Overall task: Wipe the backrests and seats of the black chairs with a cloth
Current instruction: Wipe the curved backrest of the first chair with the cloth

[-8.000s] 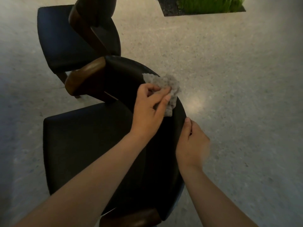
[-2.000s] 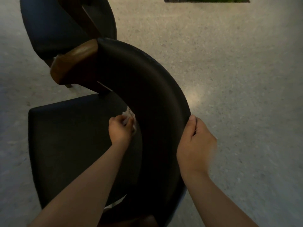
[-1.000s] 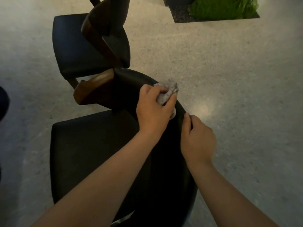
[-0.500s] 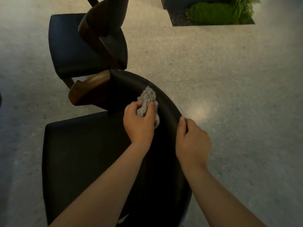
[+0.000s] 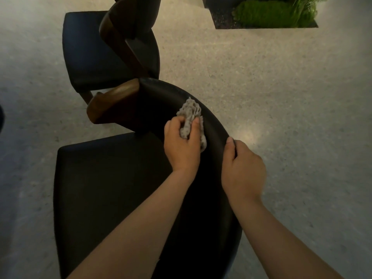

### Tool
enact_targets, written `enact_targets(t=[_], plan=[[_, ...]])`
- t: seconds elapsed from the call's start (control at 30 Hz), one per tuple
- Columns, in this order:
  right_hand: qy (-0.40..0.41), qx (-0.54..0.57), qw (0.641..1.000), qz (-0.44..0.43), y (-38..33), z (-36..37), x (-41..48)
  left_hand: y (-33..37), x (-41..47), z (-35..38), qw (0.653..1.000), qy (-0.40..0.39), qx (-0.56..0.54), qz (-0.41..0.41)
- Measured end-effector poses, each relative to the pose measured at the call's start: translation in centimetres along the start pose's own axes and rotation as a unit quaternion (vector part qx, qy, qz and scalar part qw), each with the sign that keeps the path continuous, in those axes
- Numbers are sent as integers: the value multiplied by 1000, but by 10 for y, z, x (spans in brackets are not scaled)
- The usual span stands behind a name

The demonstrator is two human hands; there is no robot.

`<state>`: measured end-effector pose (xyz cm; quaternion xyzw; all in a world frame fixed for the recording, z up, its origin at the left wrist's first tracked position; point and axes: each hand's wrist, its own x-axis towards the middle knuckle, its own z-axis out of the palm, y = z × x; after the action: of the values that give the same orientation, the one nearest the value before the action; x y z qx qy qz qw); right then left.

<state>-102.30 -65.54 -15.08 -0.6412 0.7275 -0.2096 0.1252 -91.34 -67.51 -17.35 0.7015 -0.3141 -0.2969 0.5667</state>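
A black chair stands right below me, its curved black backrest [image 5: 159, 93] arching over the black seat [image 5: 104, 178]. My left hand [image 5: 182, 147] grips a bunched grey cloth [image 5: 190, 115] and presses it against the inner face of the backrest near its top. My right hand [image 5: 241, 168] holds the backrest's outer rim, thumb on top and fingers curled behind it. A second black chair [image 5: 90, 47] stands further away, at the upper left.
The near chair has a brown wooden armrest [image 5: 112, 101] at its left end. The far chair's wooden frame [image 5: 120, 33] rises at the top. A floor planter with green moss [image 5: 269, 13] lies at the upper right. Pale speckled floor [image 5: 281, 97] surrounds the chairs.
Over the last second my left hand slid the cloth down from the backrest's top edge onto its inner face. My right hand kept its hold on the rim.
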Motion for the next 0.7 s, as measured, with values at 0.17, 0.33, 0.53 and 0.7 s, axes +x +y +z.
enact_targets(t=[0.17,0.33,0.53,0.7], plan=[[1,17,1000,-2,0,-1,0,-27,-1,2,999,40,-21,-30],[-1,20,1000,-4,-1,-2,0,-60,-4,-4,996,53,-9,-68],[-10,21,1000,-2,-1,-2,-1,-77,-6,-24,997,2,20,-79],[-5,22,1000,-3,-1,-1,-1,-77,-14,-25,999,-19,13,-40]])
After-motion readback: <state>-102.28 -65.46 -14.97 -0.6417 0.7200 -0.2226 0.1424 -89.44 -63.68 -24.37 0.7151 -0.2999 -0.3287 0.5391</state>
